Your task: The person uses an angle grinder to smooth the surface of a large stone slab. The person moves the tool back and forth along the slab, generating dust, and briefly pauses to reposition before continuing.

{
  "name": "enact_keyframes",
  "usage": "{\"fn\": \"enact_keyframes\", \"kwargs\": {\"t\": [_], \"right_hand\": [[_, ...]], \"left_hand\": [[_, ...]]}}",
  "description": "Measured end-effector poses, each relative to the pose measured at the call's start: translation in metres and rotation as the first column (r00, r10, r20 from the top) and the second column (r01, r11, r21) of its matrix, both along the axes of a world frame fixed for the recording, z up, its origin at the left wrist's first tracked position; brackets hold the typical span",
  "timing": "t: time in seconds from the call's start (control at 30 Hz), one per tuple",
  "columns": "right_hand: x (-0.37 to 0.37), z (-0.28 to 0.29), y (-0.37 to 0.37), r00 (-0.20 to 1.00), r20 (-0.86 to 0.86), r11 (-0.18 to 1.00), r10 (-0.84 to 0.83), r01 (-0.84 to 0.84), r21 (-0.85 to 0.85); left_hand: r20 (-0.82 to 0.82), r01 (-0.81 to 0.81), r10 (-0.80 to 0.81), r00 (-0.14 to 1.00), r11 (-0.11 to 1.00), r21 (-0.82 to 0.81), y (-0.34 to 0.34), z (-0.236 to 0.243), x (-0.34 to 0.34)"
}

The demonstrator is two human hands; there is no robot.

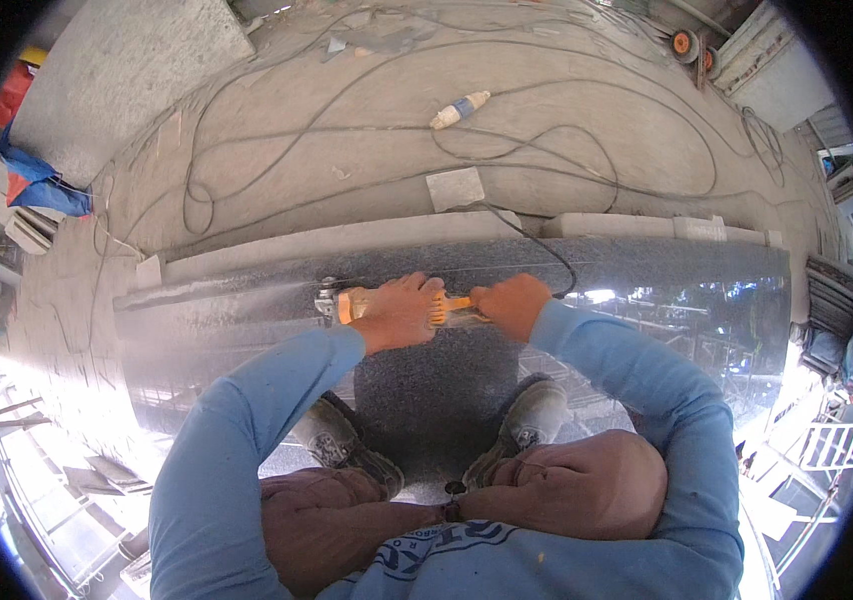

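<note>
A yellow angle grinder (355, 304) lies across the polished dark stone slab (667, 310) in front of my knees. My left hand (405, 312) wraps over the front of its body, close behind the metal head and guard at the left end. Around the rear handle, my right hand (513, 306) is closed. Pale dust streams leftward from the grinder's head over the slab. A thin straight line runs along the slab near its far edge. The disc's contact with the stone cannot be made out.
Black cable (557, 262) leads from the grinder to looping cords on the dusty floor. A connector (461, 109) lies among them. Pale stone strips (347, 240) line the slab's far side, beside a small square tile (456, 188). A large slab (137, 80) stands back left, near blue-red fabric (42, 180).
</note>
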State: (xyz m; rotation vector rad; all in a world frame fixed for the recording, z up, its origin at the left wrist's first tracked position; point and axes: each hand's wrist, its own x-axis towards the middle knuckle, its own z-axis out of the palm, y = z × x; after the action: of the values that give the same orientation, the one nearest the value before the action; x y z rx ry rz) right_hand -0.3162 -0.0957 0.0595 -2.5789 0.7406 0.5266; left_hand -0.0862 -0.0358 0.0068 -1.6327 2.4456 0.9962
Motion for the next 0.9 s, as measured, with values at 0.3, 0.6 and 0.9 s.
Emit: {"fn": "enact_keyframes", "kwargs": {"t": [0.3, 0.6, 0.9], "right_hand": [[0.013, -0.008, -0.004, 1.000, -0.008, 1.000, 0.010, -0.010, 0.009], [-0.022, 0.028, -0.006, 0.996, -0.094, 1.000, -0.004, 0.003, -0.014], [-0.028, 0.030, -0.007, 0.995, -0.100, 0.999, -0.001, -0.002, -0.036]], "left_hand": [[-0.002, 0.012, -0.012, 1.000, 0.999, -0.031, -0.001, -0.002, 0.013], [-0.066, 0.028, -0.032, 0.997, 0.997, -0.068, -0.008, 0.012, -0.025], [-0.066, 0.025, -0.028, 0.997, 0.998, -0.050, -0.009, 0.018, -0.032]]}}
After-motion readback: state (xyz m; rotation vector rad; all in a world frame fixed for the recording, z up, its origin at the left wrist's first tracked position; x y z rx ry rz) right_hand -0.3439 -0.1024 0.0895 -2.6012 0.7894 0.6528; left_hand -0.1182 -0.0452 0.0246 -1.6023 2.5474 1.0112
